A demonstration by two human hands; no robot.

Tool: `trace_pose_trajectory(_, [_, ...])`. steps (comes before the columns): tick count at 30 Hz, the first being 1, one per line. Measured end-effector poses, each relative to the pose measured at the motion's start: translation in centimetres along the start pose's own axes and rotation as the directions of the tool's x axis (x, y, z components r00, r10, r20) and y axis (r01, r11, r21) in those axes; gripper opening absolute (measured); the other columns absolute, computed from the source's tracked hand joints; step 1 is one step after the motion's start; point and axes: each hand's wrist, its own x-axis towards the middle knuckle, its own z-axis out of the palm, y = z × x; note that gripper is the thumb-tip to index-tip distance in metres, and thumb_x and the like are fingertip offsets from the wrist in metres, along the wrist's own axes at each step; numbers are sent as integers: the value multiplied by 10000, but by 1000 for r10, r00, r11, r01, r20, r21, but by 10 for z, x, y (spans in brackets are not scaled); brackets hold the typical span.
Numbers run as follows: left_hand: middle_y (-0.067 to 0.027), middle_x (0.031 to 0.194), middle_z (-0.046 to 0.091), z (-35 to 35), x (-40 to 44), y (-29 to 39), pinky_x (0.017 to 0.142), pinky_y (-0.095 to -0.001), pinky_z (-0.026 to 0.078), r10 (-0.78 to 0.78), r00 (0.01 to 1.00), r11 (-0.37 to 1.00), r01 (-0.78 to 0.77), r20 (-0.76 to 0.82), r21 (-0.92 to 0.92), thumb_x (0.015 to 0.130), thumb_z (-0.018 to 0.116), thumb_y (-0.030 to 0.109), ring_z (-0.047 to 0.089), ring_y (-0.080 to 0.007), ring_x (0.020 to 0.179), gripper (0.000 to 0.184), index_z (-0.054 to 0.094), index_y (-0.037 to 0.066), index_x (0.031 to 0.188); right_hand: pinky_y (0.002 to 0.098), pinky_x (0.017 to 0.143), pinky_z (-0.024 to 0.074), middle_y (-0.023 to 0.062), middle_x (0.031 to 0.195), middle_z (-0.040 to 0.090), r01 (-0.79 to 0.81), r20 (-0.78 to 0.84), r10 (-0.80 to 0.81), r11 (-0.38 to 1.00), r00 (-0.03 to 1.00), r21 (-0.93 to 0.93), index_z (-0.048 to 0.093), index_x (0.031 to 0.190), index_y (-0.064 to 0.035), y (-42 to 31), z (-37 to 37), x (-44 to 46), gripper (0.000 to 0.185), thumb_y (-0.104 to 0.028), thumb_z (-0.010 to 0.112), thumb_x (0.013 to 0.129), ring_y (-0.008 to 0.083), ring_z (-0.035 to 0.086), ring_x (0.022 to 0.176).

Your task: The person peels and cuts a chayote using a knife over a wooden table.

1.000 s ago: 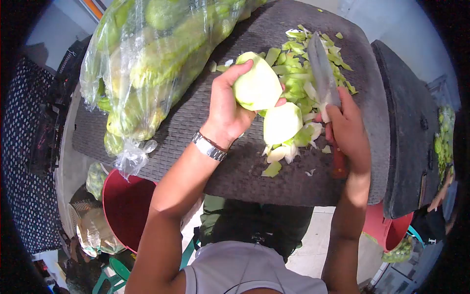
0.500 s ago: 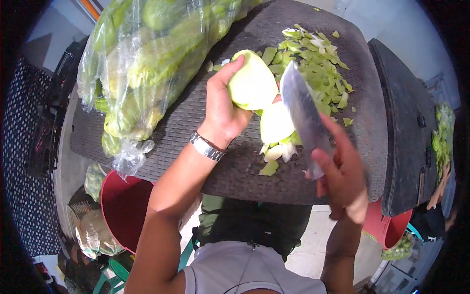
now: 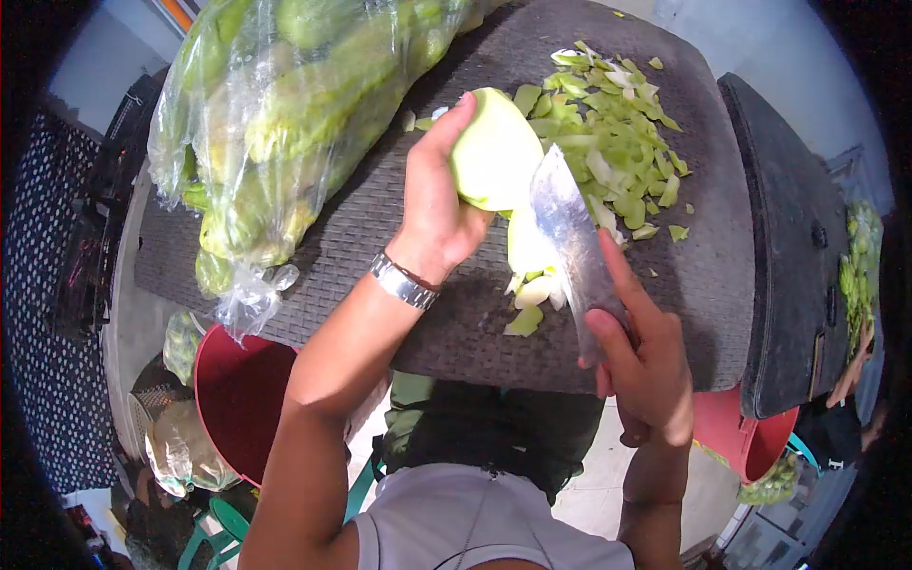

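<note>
My left hand (image 3: pixel 439 185) is wrapped round a peeled pale-green fruit (image 3: pixel 496 152), mango-like in shape, with the thumb along its left side; its other fingers are hidden behind it. A wide-bladed knife (image 3: pixel 570 228) is in my right hand (image 3: pixel 641 347), fingers round the handle and the blade pointing up and left. The blade tip lies at the fruit's lower right edge; contact is unclear. Partly behind the blade, another pale peeled piece (image 3: pixel 525 245) rests on the woven-textured table (image 3: pixel 456 332), beside small scraps (image 3: pixel 534 293). A heap of green peelings (image 3: pixel 613 142) spreads to the upper right.
A clear plastic bag of green fruit (image 3: pixel 304 123) fills the table's upper left. Red bins stand below, one at the left (image 3: pixel 242 408) and one at the right (image 3: pixel 750 432). A dark chair back (image 3: pixel 793 256) borders the table's right edge.
The knife has shifted left and slightly down, its tip now closer to the fruit. My right hand moved left with it. The left hand has hardly moved, raising the fruit slightly.
</note>
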Motion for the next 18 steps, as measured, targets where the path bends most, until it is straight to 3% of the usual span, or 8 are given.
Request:
trace_pose_trajectory(1, [-82, 1067, 756, 0, 0, 1, 893, -382, 588, 2, 1000, 1000, -3, 15, 4, 1020, 621, 392, 739, -217, 957, 358, 690, 65, 1148, 345, 512, 529, 106, 706, 705, -14, -1, 14, 1000, 1000, -9, 407, 1610, -215, 0, -1, -1, 653, -73, 586, 999, 164, 635, 495])
trace_pose_trajectory(4, [-95, 1066, 755, -2, -1, -1, 898, -389, 591, 3, 999, 1000, -4, 41, 8, 1019, 618, 397, 743, -228, 959, 368, 687, 59, 1150, 259, 502, 494, 38, 681, 668, -11, -31, 13, 998, 999, 59, 432, 1600, -153, 1, 5, -1, 660, -13, 562, 968, 79, 543, 464])
trace_pose_trajectory(6, [-119, 1065, 752, -2, 1, 0, 904, -403, 595, 5, 999, 1000, -6, 37, 6, 1019, 615, 399, 747, -250, 962, 381, 682, 49, 1153, 262, 506, 497, 38, 685, 672, 3, -16, -3, 1000, 1000, 29, 431, 1601, -154, 3, 3, 1, 661, -15, 565, 969, 82, 553, 472])
trace_pose_trajectory(9, [-176, 1066, 744, -5, 6, -5, 912, -457, 599, 14, 999, 999, -16, 43, 45, 1027, 583, 433, 747, -327, 974, 445, 660, 23, 1180, 270, 514, 499, 42, 681, 670, 33, -5, -33, 999, 999, 3, 431, 1601, -156, 5, 6, 4, 662, -20, 570, 968, 86, 567, 483])
trace_pose_trajectory(12, [-225, 1071, 734, -3, 3, -4, 918, -515, 596, -78, 987, 996, 72, 143, 48, 1035, 547, 465, 738, -401, 984, 502, 637, 3, 1211, 278, 515, 494, 47, 669, 665, 49, 50, -48, 999, 998, -24, 429, 1601, -158, 7, 7, 9, 662, -29, 576, 969, 92, 575, 488])
trace_pose_trajectory(16, [-234, 1084, 731, 0, -1, -6, 914, -527, 596, -123, 974, 990, 107, 192, 91, 1031, 542, 489, 738, -413, 976, 540, 621, 1, 1249, 282, 501, 481, 44, 658, 660, 136, 42, -135, 991, 990, -21, 423, 1604, -164, 14, 12, 13, 669, -38, 582, 967, 101, 578, 482])
trace_pose_trajectory(18, [-231, 1079, 734, 0, 0, -5, 907, -521, 599, -126, 976, 989, 111, 177, 95, 1032, 546, 483, 741, -406, 966, 532, 623, 3, 1249, 280, 495, 476, 39, 653, 656, 76, 54, -76, 997, 996, -6, 421, 1606, -168, 7, 12, 12, 670, -36, 578, 968, 101, 575, 478])
